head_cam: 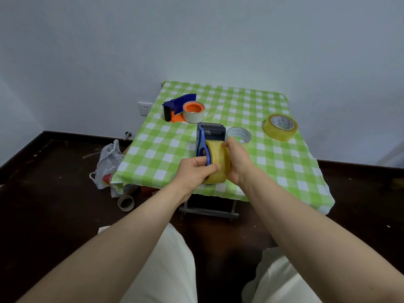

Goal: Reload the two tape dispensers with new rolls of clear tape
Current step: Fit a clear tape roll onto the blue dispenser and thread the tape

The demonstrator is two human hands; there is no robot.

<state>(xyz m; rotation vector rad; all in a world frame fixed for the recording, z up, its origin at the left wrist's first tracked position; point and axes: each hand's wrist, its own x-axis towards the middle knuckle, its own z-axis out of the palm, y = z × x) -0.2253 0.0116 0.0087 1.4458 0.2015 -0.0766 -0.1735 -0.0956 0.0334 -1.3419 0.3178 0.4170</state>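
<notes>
Two hands meet above the near edge of the green-checked counter [273,169]. The left hand [193,172] grips the blue dispenser [211,132] by its handle. The right hand [237,159] clasps the yellowish tape roll [219,164] seated in it. A second dispenser [179,103] lies far left and a spare roll [280,127] lies right. The wall [196,40] is pale and the floor [54,182] dark.

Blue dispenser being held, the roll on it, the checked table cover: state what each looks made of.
Blue dispenser: looks like hard moulded plastic, semi-gloss, evenly coloured. Tape roll: glossy translucent yellowish plastic film in wound layers. Table cover: probably thin vinyl or coated cloth, given its sheen and draped corner folds.
</notes>
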